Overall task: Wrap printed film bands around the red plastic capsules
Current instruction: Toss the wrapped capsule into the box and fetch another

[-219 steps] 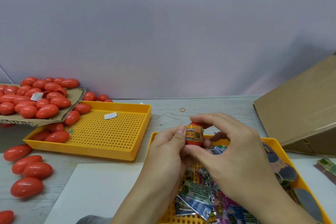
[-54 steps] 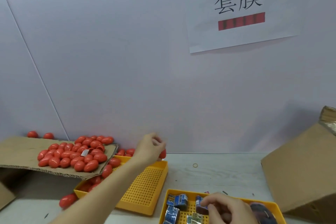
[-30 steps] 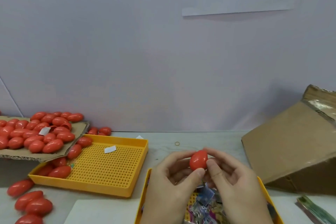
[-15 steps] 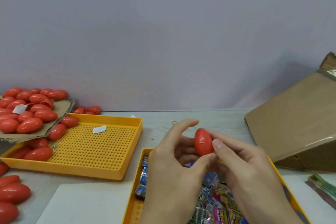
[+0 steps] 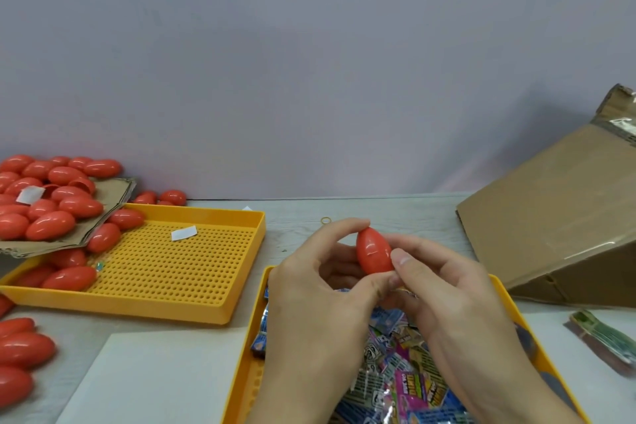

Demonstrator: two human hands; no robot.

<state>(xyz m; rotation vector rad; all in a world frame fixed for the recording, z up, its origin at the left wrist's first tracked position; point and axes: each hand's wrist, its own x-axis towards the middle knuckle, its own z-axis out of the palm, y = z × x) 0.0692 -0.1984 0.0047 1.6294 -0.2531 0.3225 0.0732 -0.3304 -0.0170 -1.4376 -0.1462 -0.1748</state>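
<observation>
A bare red egg-shaped capsule [image 5: 373,253] stands upright between both hands, above the near yellow tray [image 5: 249,360]. My left hand [image 5: 318,289] pinches it top and bottom between forefinger and thumb. My right hand [image 5: 444,289] holds its right side with the thumb against it, the other fingers curled underneath. A scrap of printed film may sit under my right fingers, mostly hidden. Loose printed film bands [image 5: 406,375] fill the near tray below the hands.
Several red capsules [image 5: 51,203] lie on a cardboard sheet at the left, spilling into a second perforated yellow tray [image 5: 192,306]. More capsules [image 5: 20,351] lie at the near left. A tilted cardboard box [image 5: 557,227] stands at the right, a white sheet [image 5: 155,375] in front.
A banded capsule was held earlier; my left hand then fetched a bare capsule from the pile. Both hands now hold it upright, and in the last half second it has barely moved.
</observation>
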